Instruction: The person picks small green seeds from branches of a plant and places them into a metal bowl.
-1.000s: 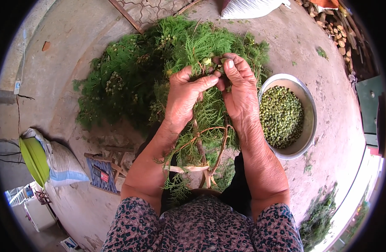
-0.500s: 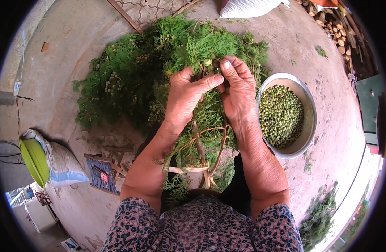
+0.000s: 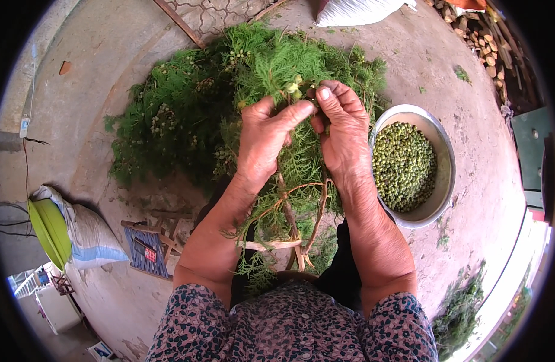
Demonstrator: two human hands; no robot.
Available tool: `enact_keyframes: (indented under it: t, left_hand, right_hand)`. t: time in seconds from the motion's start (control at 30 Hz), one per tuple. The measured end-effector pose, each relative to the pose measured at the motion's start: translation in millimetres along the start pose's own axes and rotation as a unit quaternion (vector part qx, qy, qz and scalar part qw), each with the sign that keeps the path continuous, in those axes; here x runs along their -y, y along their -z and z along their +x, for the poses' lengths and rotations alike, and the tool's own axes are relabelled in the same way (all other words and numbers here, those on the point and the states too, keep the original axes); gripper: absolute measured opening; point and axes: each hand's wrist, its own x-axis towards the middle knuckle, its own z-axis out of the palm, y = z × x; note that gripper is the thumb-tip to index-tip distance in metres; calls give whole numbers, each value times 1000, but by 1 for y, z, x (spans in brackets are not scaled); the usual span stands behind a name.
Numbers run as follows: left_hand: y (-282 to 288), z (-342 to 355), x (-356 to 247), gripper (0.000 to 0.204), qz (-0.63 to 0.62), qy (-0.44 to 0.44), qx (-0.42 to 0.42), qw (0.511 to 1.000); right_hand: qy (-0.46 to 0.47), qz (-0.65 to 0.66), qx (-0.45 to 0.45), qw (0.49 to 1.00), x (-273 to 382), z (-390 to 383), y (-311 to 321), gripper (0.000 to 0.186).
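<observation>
A leafy evergreen branch [image 3: 287,214] with flat, feathery sprays lies lengthwise before me, its torn pale end toward my body. My left hand [image 3: 262,139] is closed around its upper part, thumb stretched toward the right hand. Close beside it, my right hand [image 3: 345,130] is pinched, thumb against bent fingers; what sits in the pinch is hidden. Small pale-green cones [image 3: 294,88] show just past the fingertips of both hands. To the right of my right forearm stands a metal basin [image 3: 444,169] holding many small green cones [image 3: 404,166].
Beyond my hands spreads a big heap of cut evergreen branches [image 3: 175,120]. A small woven-seat stool [image 3: 147,250] is at the left, near a sack [image 3: 93,238] and a lime-green basin [image 3: 48,232]. A white sack [image 3: 359,12] lies at the far side, stacked firewood [image 3: 487,51] at the far right.
My left thumb has drawn back slightly from the right fingers, and the pale-green cones between the hands show more. The right hand has barely moved.
</observation>
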Motion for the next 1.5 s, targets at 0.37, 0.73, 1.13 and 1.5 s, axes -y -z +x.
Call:
enact_keyframes:
  t: [0.37, 0.73, 1.13, 1.5]
  left_hand:
    - [4, 0, 6, 13, 1, -22, 29, 999]
    - [5, 1, 10, 18, 56, -27, 27, 998]
    - [10, 0, 0, 19, 13, 38, 61, 997]
    - [12, 3, -2, 31, -62, 14, 56, 996]
  right_hand:
    - [-33, 76, 8, 997, 1, 0, 4, 14]
    - [55, -183, 102, 976, 14, -1, -4, 15]
    - [-61, -91, 87, 990, 21, 2, 4, 24]
    - [-89, -160, 101, 978, 18, 1, 4, 17]
